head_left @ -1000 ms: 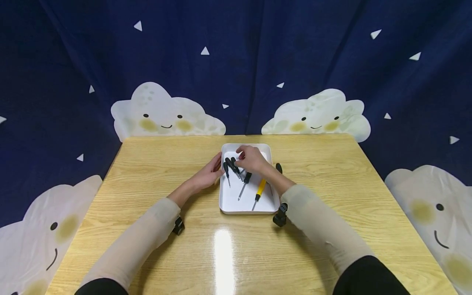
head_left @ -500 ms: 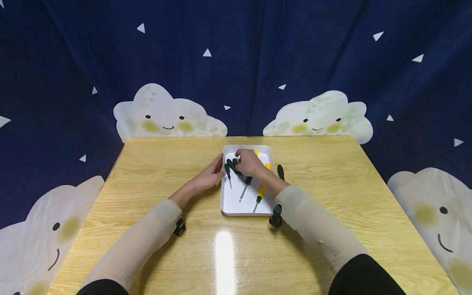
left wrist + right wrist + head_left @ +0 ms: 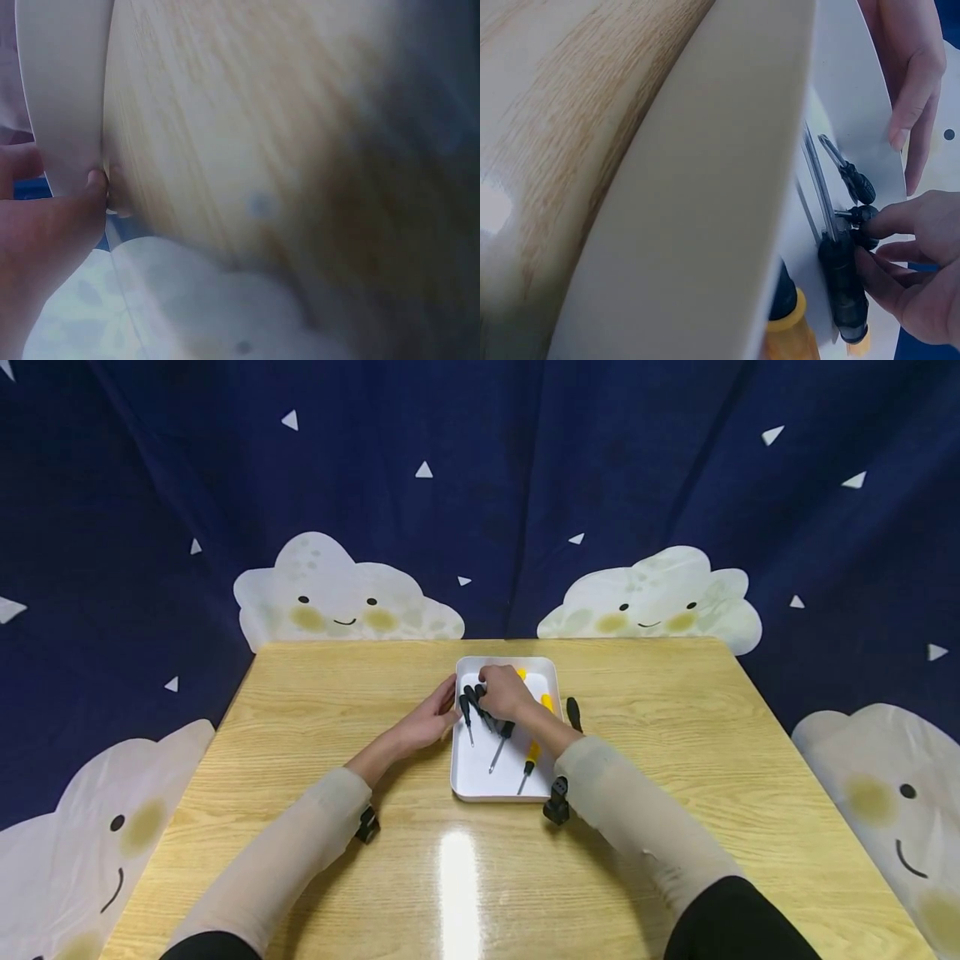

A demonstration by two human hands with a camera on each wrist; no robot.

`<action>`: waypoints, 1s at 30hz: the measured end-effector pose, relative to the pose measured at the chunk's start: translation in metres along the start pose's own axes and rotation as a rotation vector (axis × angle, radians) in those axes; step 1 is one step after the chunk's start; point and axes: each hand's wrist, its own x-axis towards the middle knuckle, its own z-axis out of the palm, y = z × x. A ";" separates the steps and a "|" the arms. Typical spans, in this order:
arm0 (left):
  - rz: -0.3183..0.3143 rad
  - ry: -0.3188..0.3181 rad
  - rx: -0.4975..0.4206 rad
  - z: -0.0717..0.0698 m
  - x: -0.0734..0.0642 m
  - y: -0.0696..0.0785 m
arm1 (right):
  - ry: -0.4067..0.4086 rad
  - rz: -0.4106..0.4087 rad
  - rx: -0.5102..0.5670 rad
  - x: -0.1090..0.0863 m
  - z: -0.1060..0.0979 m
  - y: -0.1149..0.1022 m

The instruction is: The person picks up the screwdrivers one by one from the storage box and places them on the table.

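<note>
A white tray (image 3: 506,789) stands on the wooden table with several screwdrivers in it. My left hand (image 3: 426,720) lies along the tray's left wall with its fingers fairly straight, touching the wall. Reaching into the tray, my right hand (image 3: 508,693) pinches a small black-handled screwdriver (image 3: 867,238) between thumb and fingertips. Close by lie another small black screwdriver (image 3: 859,186) and a larger black-handled one (image 3: 844,285). Towards the right side of the tray is a yellow-and-black screwdriver (image 3: 531,760). My right hand and forearm cover some tools in the head view.
Just outside the tray's right wall, a black handle (image 3: 573,713) lies partly behind my right forearm. The wooden table (image 3: 337,677) ends at a dark blue curtain (image 3: 480,485) with printed clouds. A wrist camera hangs at each cuff.
My right hand has lowered slightly into the tray, its fingers closing at the small black screwdrivers. My left hand stays at the tray's left wall. The whole head view has shifted slightly.
</note>
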 end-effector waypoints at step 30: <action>0.015 0.010 0.012 0.002 0.000 -0.002 | 0.116 -0.028 0.130 -0.001 0.000 0.007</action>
